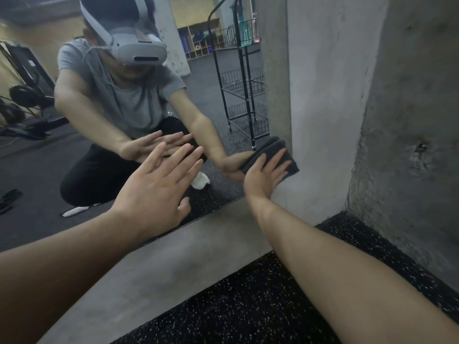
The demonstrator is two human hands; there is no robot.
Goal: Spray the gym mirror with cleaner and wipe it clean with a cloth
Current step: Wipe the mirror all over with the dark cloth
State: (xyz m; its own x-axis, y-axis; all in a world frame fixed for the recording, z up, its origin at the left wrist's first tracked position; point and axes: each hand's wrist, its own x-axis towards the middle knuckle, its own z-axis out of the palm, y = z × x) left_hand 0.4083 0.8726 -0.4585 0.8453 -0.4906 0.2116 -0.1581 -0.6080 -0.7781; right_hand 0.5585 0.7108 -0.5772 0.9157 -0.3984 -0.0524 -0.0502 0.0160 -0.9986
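Right hand [264, 173] presses dark grey cloth [278, 150] flat against lower right corner of mirror [74, 157], fingers straight and spread. Left hand [159, 184] open, fingers straight, fingertips at glass. Wire cart [244, 95] reflected behind

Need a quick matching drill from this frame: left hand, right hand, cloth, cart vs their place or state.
1. left hand
2. right hand
3. cloth
4. cart

A. dark grey, at the mirror's lower right corner
B. flat on the cloth
C. seen only as a reflection
D. fingers spread, holding nothing

Pairs: 1-D, 2-B, 3-A, 4-C
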